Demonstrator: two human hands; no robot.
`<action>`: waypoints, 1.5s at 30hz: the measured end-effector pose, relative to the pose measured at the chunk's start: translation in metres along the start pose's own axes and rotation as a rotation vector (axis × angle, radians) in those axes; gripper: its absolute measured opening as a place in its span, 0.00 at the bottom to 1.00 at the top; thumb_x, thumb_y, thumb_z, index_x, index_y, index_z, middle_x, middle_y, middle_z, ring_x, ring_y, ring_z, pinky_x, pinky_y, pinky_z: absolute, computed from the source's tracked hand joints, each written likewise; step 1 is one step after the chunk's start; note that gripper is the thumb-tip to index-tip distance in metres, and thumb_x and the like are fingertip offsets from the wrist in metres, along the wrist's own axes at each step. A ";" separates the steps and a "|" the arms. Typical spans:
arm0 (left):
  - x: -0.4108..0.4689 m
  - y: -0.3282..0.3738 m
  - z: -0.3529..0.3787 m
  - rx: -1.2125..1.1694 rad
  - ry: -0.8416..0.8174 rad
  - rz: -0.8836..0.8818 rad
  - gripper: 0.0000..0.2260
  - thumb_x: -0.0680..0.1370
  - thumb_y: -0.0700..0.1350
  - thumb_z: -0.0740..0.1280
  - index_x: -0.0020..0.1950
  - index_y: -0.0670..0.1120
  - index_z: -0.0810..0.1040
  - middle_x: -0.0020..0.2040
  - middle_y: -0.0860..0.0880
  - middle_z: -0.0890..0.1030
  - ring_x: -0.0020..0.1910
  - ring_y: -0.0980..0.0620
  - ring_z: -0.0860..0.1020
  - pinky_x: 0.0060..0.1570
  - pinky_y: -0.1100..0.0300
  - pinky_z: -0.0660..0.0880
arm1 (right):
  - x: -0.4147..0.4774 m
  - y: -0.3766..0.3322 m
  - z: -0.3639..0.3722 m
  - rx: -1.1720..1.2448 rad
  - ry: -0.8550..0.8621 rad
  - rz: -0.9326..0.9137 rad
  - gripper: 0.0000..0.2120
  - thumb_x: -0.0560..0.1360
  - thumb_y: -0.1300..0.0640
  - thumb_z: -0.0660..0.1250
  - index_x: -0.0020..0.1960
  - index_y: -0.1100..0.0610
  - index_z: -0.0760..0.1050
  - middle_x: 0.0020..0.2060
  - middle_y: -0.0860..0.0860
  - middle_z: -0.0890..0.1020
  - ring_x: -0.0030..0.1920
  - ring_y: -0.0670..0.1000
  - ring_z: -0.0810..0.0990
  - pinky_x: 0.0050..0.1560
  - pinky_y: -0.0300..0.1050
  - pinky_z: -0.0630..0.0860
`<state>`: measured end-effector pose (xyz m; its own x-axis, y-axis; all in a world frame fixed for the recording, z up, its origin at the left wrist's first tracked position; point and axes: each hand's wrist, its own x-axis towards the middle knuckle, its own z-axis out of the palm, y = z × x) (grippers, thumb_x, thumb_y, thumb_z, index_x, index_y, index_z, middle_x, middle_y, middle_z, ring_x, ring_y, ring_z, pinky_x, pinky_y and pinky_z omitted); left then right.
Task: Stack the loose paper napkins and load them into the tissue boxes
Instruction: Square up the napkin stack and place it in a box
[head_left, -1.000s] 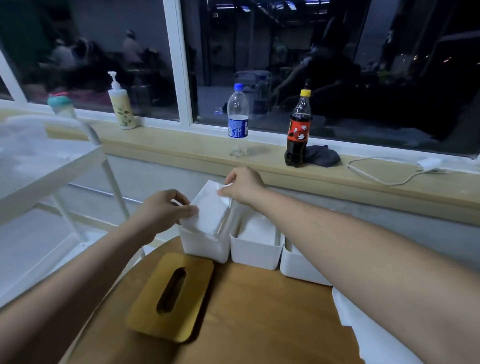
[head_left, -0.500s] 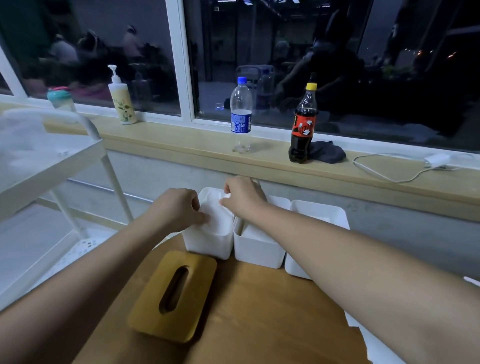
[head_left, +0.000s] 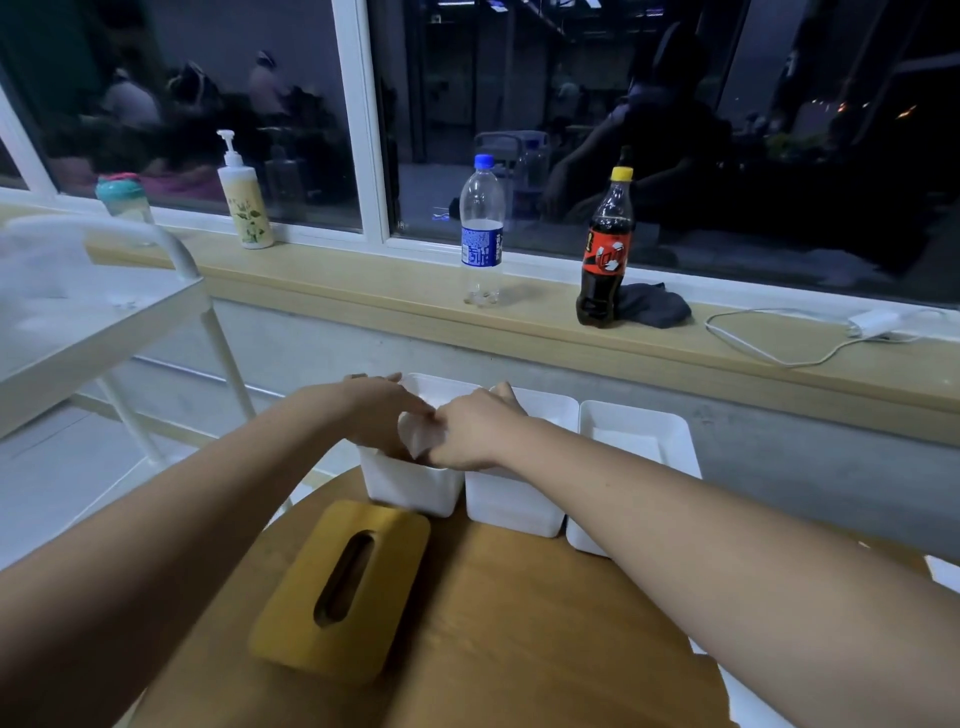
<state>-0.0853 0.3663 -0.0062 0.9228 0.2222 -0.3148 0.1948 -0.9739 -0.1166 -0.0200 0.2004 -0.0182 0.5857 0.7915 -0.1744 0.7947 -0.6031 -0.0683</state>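
Three open white tissue boxes stand in a row at the table's far edge: the left box (head_left: 410, 491), the middle box (head_left: 514, 512) and the right box (head_left: 636, 415). Both hands are over the left box, down at its rim. My left hand (head_left: 376, 415) lies flat on the napkin stack (head_left: 418, 436) with fingers stretched across the box. My right hand (head_left: 475, 431) grips the stack's right side with curled fingers. Most of the stack is hidden under the hands. White napkins lie inside the right box.
A wooden lid (head_left: 343, 590) with a slot lies on the round wooden table (head_left: 519, 623) in front of the boxes. Loose white napkins (head_left: 748, 699) lie at the table's right edge. A white cart (head_left: 78, 322) stands to the left. Bottles stand on the window ledge (head_left: 395, 301).
The napkin stack, held tilted above the left box a second ago, has gone down into it. Both hands have lowered and closed together over the box.
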 end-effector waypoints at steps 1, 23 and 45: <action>0.001 0.003 -0.001 -0.004 -0.034 -0.006 0.32 0.78 0.61 0.74 0.81 0.63 0.70 0.82 0.51 0.69 0.83 0.45 0.63 0.77 0.48 0.65 | 0.001 -0.002 -0.001 -0.003 -0.040 0.013 0.27 0.74 0.34 0.48 0.52 0.47 0.81 0.41 0.48 0.83 0.55 0.56 0.77 0.62 0.54 0.61; -0.050 0.027 -0.023 -0.457 0.350 0.096 0.20 0.79 0.59 0.75 0.70 0.57 0.80 0.73 0.52 0.80 0.70 0.48 0.78 0.63 0.55 0.73 | -0.094 0.048 -0.034 0.404 0.297 0.053 0.21 0.79 0.45 0.69 0.72 0.45 0.79 0.68 0.48 0.82 0.70 0.53 0.76 0.72 0.50 0.65; -0.159 0.373 0.044 -0.729 0.189 0.659 0.09 0.81 0.54 0.75 0.60 0.57 0.83 0.54 0.61 0.85 0.54 0.64 0.82 0.56 0.62 0.81 | -0.477 0.166 0.089 0.681 0.569 0.464 0.08 0.81 0.49 0.71 0.59 0.42 0.83 0.57 0.35 0.83 0.62 0.35 0.78 0.61 0.30 0.70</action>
<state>-0.1741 -0.0307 -0.0407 0.9455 -0.3213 0.0535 -0.2765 -0.7048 0.6534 -0.1819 -0.2863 -0.0340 0.9453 0.2858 0.1572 0.3119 -0.6515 -0.6915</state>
